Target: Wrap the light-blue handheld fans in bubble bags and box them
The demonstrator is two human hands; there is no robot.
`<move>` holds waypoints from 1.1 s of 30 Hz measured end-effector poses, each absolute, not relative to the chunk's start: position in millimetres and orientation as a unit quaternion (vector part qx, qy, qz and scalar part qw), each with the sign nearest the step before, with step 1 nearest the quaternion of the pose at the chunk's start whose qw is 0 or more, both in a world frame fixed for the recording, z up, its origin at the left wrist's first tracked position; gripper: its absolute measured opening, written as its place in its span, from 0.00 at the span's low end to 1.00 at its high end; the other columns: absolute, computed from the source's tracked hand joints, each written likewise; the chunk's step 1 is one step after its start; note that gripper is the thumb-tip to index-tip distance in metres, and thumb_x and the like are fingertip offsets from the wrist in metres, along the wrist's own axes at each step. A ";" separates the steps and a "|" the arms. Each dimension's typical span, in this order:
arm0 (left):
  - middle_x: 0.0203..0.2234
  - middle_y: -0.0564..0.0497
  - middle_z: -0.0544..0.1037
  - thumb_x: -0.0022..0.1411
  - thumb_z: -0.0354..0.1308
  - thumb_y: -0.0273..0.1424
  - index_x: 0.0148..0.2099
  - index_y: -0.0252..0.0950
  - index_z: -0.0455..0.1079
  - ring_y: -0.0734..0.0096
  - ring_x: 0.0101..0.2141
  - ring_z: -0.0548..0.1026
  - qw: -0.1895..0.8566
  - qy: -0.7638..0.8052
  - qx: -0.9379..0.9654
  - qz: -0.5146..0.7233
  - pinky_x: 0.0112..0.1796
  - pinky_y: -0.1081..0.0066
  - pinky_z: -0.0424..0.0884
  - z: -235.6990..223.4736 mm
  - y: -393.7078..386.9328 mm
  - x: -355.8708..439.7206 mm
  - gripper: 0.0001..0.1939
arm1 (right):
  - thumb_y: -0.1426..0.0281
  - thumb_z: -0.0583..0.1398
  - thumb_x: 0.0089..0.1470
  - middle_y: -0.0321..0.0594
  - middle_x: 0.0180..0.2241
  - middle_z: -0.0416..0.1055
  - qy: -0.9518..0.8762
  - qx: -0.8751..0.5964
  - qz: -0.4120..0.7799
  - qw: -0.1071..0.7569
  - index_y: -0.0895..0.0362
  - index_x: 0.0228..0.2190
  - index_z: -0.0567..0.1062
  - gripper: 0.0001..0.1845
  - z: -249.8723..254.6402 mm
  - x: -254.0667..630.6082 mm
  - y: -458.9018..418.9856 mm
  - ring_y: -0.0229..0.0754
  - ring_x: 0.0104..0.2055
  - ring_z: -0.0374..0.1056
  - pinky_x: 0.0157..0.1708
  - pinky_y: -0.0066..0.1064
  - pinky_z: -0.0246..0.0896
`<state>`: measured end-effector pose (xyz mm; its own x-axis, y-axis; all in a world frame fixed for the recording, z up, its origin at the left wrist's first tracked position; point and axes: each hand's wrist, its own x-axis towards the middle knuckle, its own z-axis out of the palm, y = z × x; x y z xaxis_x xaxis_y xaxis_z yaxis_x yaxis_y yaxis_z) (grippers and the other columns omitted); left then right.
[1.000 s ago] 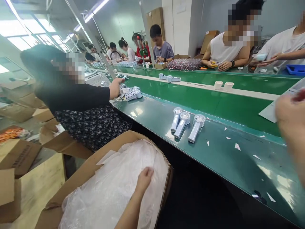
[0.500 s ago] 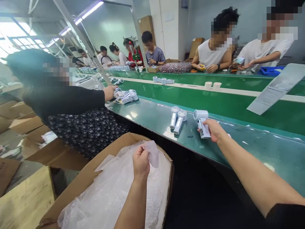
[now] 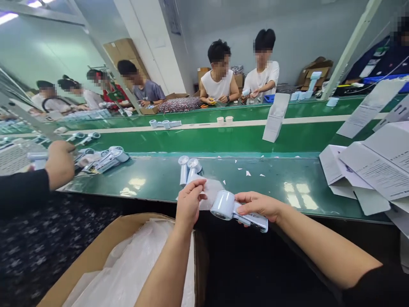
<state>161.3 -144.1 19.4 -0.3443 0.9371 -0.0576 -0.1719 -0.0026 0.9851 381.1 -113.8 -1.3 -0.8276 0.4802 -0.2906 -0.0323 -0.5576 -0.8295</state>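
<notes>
My left hand [image 3: 188, 204] pinches a translucent plastic bag [image 3: 211, 186] by its edge. In my right hand [image 3: 260, 206] is a light-blue handheld fan [image 3: 223, 204], gripped by its handle, its round head toward the bag. The fan head overlaps the bag in view; whether it is inside the bag's mouth I cannot tell. Both hands are over the near edge of the green workbench [image 3: 153, 179]. Behind my left hand, two more handheld fans [image 3: 183, 168] lie side by side on the bench, partly covered by the bag.
Below left stands a carton [image 3: 96, 260] full of clear plastic bags [image 3: 134, 264]. A co-worker's hand [image 3: 60, 164] reaches to a pile of fans [image 3: 111, 160]. Folded white boxes [image 3: 377, 166] lie at right. Across the green conveyor [image 3: 198, 138], several people work.
My right hand has lifted the fan off the bench and brought it left toward the bag. My left hand has raised the bag from above the carton to the bench edge. The view has turned right.
</notes>
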 end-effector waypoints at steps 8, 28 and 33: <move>0.21 0.51 0.72 0.45 0.67 0.46 0.30 0.33 0.68 0.73 0.23 0.69 0.614 0.450 0.229 0.607 0.27 0.72 0.65 -0.9 -162.6 228.3 0.21 | 0.68 0.72 0.37 0.37 0.38 0.69 -0.411 -0.145 0.863 0.256 0.56 0.45 0.69 0.31 -17.4 394.6 -133.0 0.34 0.35 0.67 0.31 0.20 0.62; 0.31 0.45 0.76 0.60 0.47 0.22 0.43 0.34 0.70 0.66 0.33 0.73 -0.012 0.507 0.789 0.347 0.36 0.68 0.70 21.0 -154.3 229.9 0.13 | 0.62 0.65 0.46 0.42 0.45 0.68 -0.525 -0.322 0.739 0.273 0.54 0.51 0.67 0.31 -4.2 447.3 -130.5 0.44 0.47 0.66 0.47 0.33 0.61; 0.32 0.44 0.76 0.62 0.48 0.22 0.46 0.34 0.69 0.64 0.35 0.74 -0.133 0.459 0.820 0.316 0.38 0.66 0.72 14.1 -153.3 231.9 0.13 | 0.65 0.62 0.50 0.41 0.45 0.68 -0.546 -0.363 0.702 0.277 0.55 0.49 0.70 0.24 2.5 456.3 -132.4 0.40 0.39 0.66 0.38 0.30 0.62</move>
<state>231.9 -153.3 14.1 0.3794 0.6673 0.6409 0.8361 -0.5439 0.0714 456.3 -132.4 2.5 -0.5831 0.7853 -0.2080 0.0085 -0.2502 -0.9682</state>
